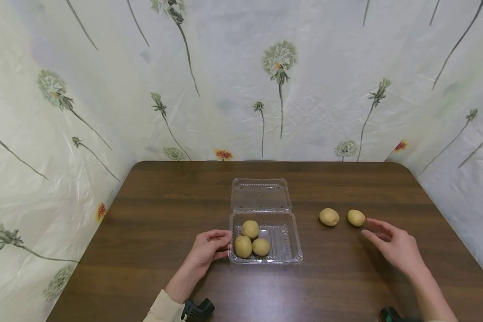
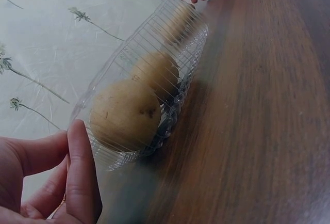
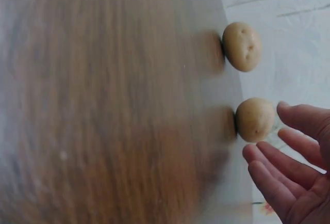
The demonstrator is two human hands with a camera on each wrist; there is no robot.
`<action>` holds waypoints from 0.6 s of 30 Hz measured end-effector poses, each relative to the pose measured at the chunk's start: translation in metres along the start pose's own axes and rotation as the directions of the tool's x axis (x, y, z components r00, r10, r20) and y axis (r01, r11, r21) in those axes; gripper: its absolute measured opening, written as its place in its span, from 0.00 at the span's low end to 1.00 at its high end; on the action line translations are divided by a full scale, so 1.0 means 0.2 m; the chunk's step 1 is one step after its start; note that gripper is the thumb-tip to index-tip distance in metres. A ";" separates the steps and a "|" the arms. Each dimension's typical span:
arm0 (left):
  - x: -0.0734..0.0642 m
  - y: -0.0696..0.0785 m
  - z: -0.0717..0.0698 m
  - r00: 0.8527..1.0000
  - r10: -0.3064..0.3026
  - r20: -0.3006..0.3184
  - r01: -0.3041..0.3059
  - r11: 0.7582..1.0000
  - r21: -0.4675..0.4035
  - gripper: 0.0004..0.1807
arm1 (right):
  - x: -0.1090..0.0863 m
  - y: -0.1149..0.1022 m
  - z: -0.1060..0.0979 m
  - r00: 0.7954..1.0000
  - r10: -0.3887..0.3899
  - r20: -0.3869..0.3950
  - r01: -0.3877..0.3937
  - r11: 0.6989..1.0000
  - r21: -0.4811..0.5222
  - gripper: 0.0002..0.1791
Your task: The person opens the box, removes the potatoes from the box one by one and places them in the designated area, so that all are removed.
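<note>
A clear plastic clamshell container lies with its lid folded back, away from the person. Three potatoes sit in its left half. My left hand pinches the container's left rim between thumb and fingers; the left wrist view shows the fingertips at that edge, beside a potato. To the right of the container, two more potatoes lie on the table, one nearer potato and one farther right potato. Just beside the latter, my right hand reaches with parted, relaxed fingers, holding nothing.
Everything stands on a dark brown wooden table. A pale curtain with dandelion prints hangs along its back and sides. Black devices are on both wrists, one near the left sleeve.
</note>
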State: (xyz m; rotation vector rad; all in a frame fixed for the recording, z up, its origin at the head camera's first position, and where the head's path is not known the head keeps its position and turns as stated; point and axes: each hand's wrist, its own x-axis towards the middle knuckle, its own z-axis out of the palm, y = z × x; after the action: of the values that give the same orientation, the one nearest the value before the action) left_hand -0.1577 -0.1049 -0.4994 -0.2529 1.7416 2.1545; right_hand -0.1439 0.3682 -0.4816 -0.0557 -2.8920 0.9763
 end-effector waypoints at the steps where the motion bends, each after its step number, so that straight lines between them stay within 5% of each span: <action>1: 0.00 0.00 0.00 1.000 0.000 0.002 0.000 1.000 0.003 0.18 | -0.01 0.00 0.00 1.000 0.001 -0.009 0.000 1.000 0.006 0.29; 18: 0.00 0.01 0.00 1.000 0.005 0.006 -0.005 1.000 0.015 0.19 | -0.10 -0.13 0.04 0.991 -0.060 -0.123 0.072 0.993 0.095 0.18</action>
State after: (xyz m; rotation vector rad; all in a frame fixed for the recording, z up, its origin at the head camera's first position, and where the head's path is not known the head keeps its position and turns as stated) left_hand -0.1572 -0.1046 -0.4978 -0.2384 1.7561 2.1429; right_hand -0.1252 0.3411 -0.4728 -0.0109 -2.7141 1.0651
